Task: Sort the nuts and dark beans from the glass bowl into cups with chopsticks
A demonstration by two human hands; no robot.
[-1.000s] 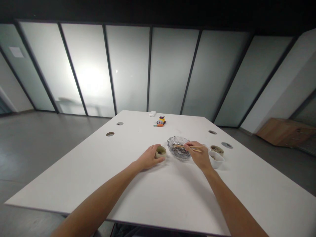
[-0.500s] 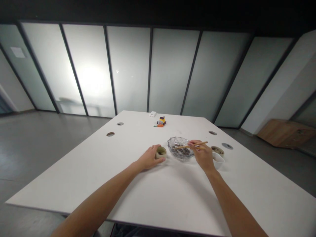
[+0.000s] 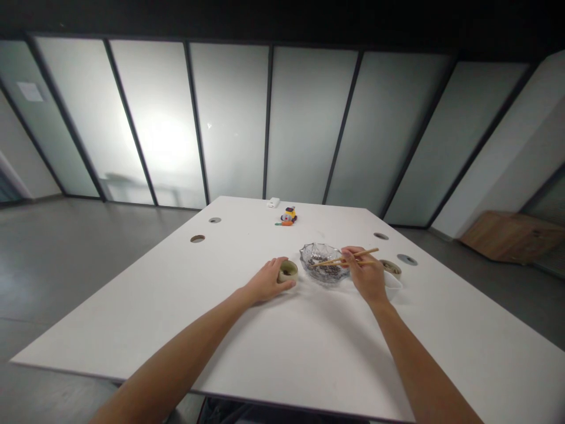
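Got the right grip [image 3: 365, 275] pinching a pair of wooden chopsticks [image 3: 368, 252], angled down and left into a clear glass bowl [image 3: 321, 279] with a bunch of small dark bits [image 3: 326, 271] in it. Can't honestly make out any bit caught between the tips, too tiny and blurry from up here.

Also got the left grip [image 3: 270, 280] curled around a small greenish cup [image 3: 292, 275], with the thumb on its near side. Standing upright on the white counter [image 3: 265, 353], just left of the glass bowl, with something dark inside.

Just right of the glass bowl, partly hidden by the right grip: a white dish [image 3: 392, 287], plus a round container [image 3: 398, 274] slightly behind it. Well beyond the glass bowl and a bit left: a yellow-and-grey toy vehicle [image 3: 289, 215], with an orange carrot-shaped piece [image 3: 286, 223] right in front. Even farther past the glass bowl: a little white object [image 3: 273, 202] near the counter's far edge.
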